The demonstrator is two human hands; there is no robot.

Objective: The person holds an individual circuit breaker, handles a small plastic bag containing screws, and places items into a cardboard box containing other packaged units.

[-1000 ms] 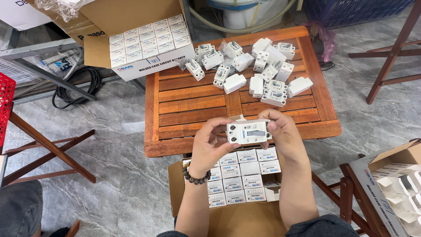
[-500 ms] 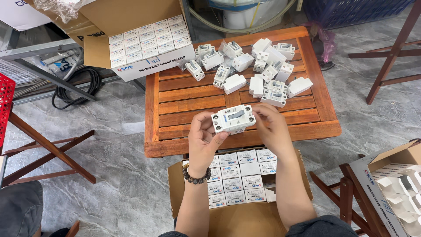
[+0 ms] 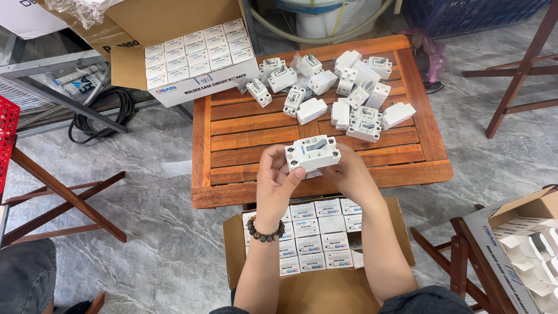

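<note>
Both hands hold one small white plastic circuit breaker with a grey toggle between them, above the near edge of the slatted brown wooden table. The left hand curls around its left end, thumb pressed on the front. The right hand wraps its right end, fingers closed behind. Beyond the hands lies a loose heap of similar white breakers. Below the wrists sits an open cardboard carton of small white boxes.

Smooth white plastic breaker, slatted varnished wood table, matt brown cardboard box, polished stone-look floor.
</note>
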